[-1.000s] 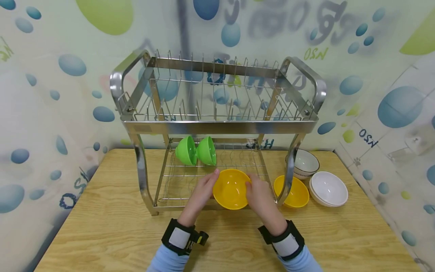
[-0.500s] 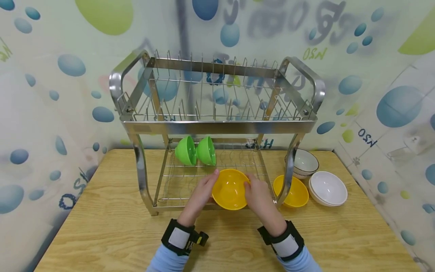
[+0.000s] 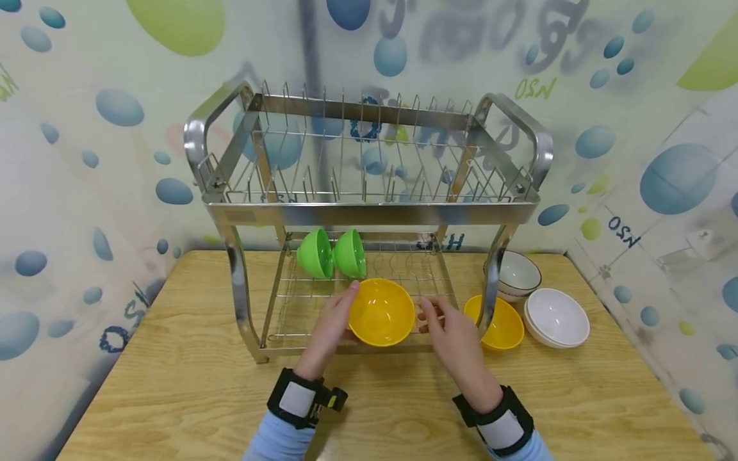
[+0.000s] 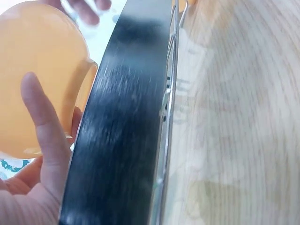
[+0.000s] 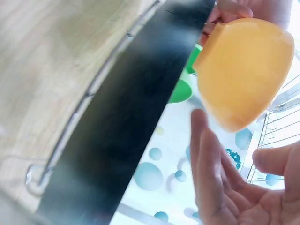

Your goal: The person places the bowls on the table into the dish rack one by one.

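Observation:
My left hand (image 3: 328,328) holds a yellow bowl (image 3: 382,312) at the front of the lower rack tier, its thumb at the rim and other fingers partly hidden under the bowl. In the left wrist view, a finger lies along the outside of the yellow bowl (image 4: 42,70). My right hand (image 3: 458,339) is just right of the bowl, apart from it. The right wrist view has this hand's fingers (image 5: 208,161) extended with nothing in them. Two green bowls (image 3: 315,254) stand tipped on their sides on the lower tier, behind the held bowl.
A two-tier metal dish rack (image 3: 369,214) stands on the wooden table (image 3: 173,384), its upper tier above the hands. By its right leg are another yellow bowl (image 3: 504,325), white bowls (image 3: 558,317) and a dark-rimmed bowl (image 3: 519,275). A patterned backdrop rises behind.
My right hand has let go of the yellow bowl and drawn away to the right. My left hand has shifted slightly left and up, carrying the bowl with it.

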A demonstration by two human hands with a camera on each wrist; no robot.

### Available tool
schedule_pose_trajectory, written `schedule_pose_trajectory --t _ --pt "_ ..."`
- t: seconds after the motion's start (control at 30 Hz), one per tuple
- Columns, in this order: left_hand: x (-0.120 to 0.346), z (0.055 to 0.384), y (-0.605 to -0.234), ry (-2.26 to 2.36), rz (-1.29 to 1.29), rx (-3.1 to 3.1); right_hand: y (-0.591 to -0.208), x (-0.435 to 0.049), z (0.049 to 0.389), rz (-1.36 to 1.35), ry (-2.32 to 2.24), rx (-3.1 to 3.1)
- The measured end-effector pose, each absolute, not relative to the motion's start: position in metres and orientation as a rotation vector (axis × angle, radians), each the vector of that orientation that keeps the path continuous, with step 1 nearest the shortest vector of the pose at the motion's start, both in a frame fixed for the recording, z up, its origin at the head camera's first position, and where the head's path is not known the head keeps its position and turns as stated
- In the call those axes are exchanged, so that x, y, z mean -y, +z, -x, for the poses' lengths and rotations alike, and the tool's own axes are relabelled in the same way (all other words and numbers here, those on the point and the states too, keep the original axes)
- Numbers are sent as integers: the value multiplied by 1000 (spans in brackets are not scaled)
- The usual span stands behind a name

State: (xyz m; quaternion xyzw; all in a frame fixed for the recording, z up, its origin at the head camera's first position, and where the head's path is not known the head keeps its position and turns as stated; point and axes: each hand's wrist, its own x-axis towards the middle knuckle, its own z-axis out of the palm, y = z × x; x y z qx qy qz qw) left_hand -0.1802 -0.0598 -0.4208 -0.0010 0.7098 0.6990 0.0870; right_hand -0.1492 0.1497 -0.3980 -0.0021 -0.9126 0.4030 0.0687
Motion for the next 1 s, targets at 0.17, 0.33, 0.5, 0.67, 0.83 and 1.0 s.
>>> schedule_pose_trajectory --t 0.17,0.33,0.5,0.67,0.83,1.0 --pt "65 182 -419 2127 -8 -2107 -401 -163 143 10 1187 2665" --pt "68 183 -419 2166 -19 -2074 -405 -175 139 58 1187 2667" --pt "71 183 -420 2188 -11 -2070 -412 -186 135 73 1136 2642" --pt "74 184 -420 2187 14 -2087 -417 -195 131 72 1066 2600" --pt "76 181 -409 2188 16 -2059 -420 -204 129 72 973 2553" --pt "76 174 -392 2169 20 -2056 -423 -213 130 106 895 2523"
